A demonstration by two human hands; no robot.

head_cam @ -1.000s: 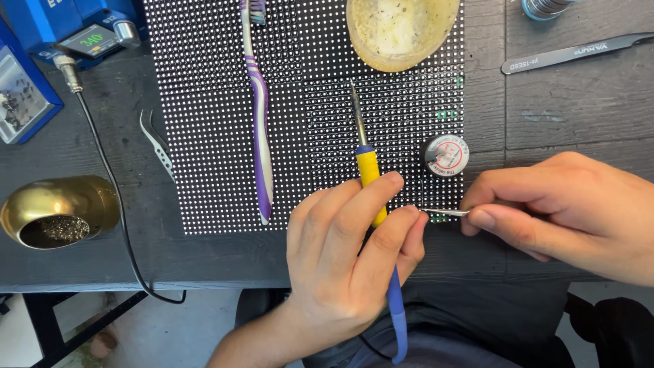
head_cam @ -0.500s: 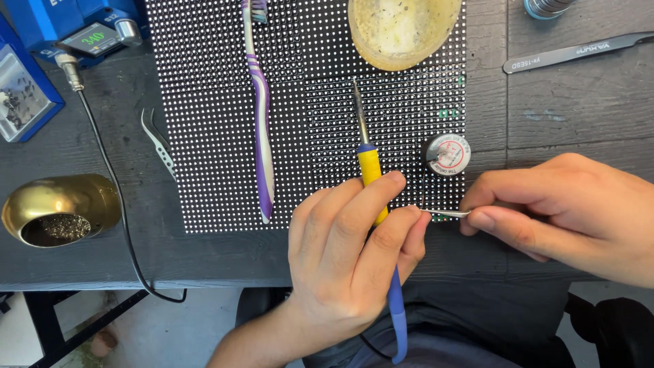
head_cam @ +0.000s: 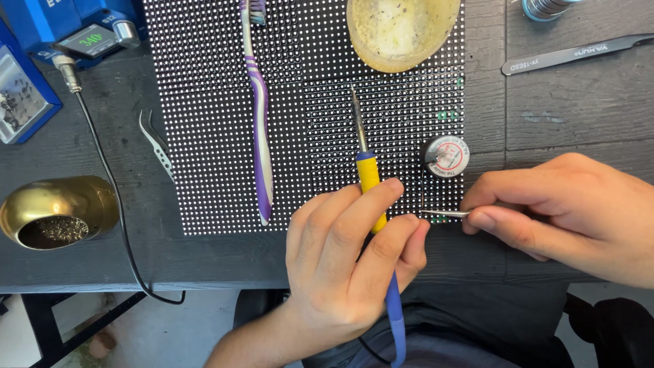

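I see left grip (head_cam: 347, 259) closed round iron (head_cam: 371, 184), tip up over panel (head_cam: 306, 136). Right grip (head_cam: 565, 211) pinches tweezers (head_cam: 443, 213) at panel's near edge. Risk: hot tip slips, scorches neighbouring LEDs.

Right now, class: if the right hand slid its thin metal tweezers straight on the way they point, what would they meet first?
Probably the left hand: the right hand's thin metal tweezers point left at its fingertip; depth unclear.

A single head-worn camera looks almost straight down, from close above, onto the dark bench (head_cam: 565, 102) and the dotted panel (head_cam: 204, 170) lying on it. The near bench edge crosses the lower frame, with floor showing below at left.
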